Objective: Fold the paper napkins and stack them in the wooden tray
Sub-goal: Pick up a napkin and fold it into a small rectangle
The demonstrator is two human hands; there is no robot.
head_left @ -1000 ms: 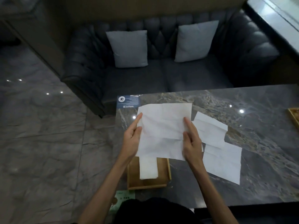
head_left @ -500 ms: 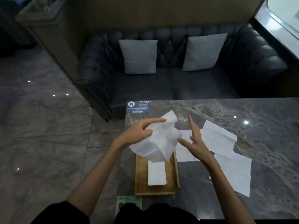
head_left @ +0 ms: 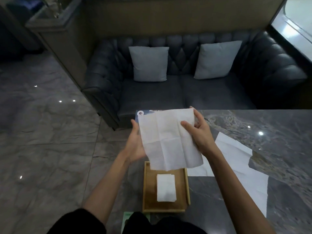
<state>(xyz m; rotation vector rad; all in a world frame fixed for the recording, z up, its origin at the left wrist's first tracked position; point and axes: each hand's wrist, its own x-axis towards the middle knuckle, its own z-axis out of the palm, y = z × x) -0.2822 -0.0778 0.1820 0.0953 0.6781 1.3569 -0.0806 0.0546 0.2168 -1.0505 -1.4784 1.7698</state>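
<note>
Both hands hold one white paper napkin (head_left: 167, 139) spread flat in the air above the table's near left corner. My left hand (head_left: 135, 142) grips its left edge and my right hand (head_left: 200, 132) pinches its upper right corner. Below it sits the wooden tray (head_left: 148, 188), with one folded napkin (head_left: 166, 190) lying inside. To the right, unfolded napkins (head_left: 236, 154) lie flat and overlapping on the dark marble table (head_left: 278, 135); my right forearm covers part of them.
A blue card (head_left: 141, 113) lies at the table's far left corner. A green card (head_left: 127, 218) pokes out near my body. Beyond the table stands a dark tufted sofa (head_left: 152, 93) with two grey cushions. Tiled floor lies to the left.
The napkin was crumpled between my hands half a second ago; it is now spread open and flat, held higher. The camera has tilted, so the tray shows fully.
</note>
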